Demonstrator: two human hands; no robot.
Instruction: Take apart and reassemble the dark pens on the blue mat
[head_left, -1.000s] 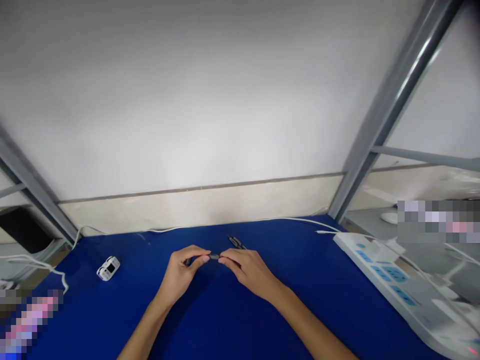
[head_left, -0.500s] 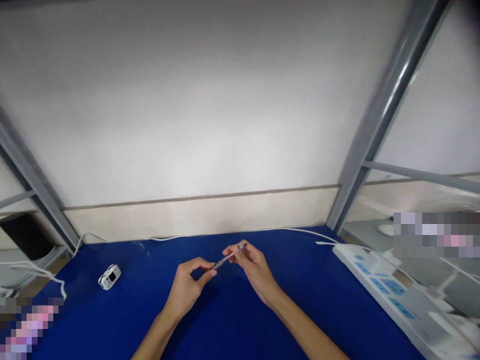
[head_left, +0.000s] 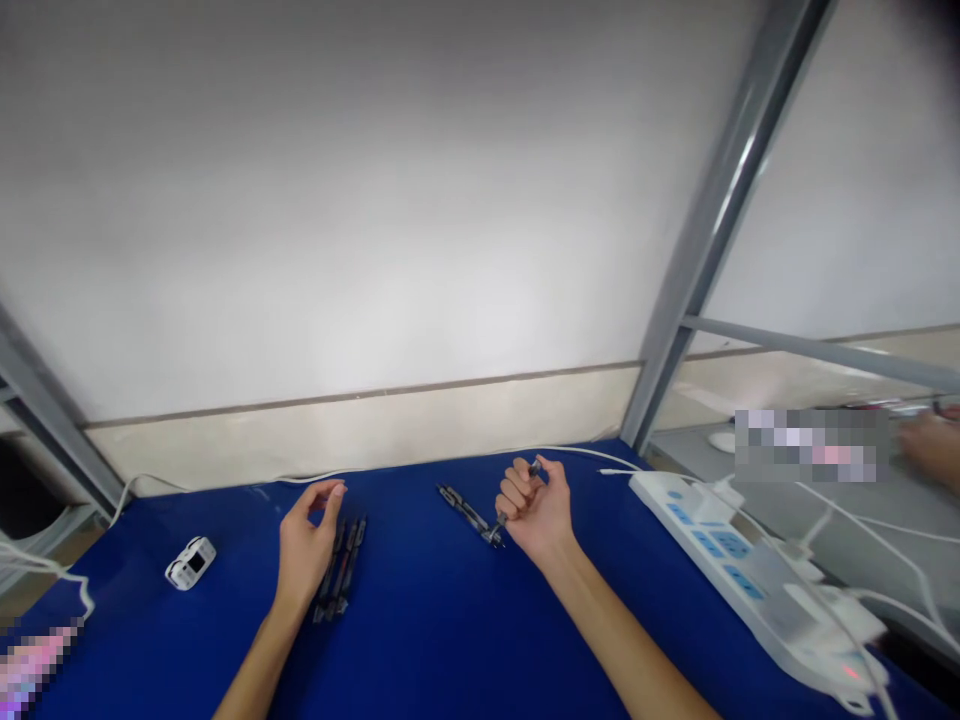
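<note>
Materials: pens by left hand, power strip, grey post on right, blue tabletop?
Pens: probably plastic; dark, slim barrels, too small to judge finish.
Power strip: likely hard plastic; white, smooth, moulded-looking.
Grey post: probably painted metal; smooth, with a bright streak along it.
Blue tabletop: smooth, even colour; laminate, paint or a cover sheet, can't tell.

Shared workspace (desk (head_left: 450, 640), power strip (head_left: 744, 583))

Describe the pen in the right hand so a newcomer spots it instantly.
Above the blue tabletop, find the right hand, left of the white power strip in the picture. A dark pen runs through its curled fingers, ends poking out. The other visible pens lie on the tabletop; this one is gripped.
</note>
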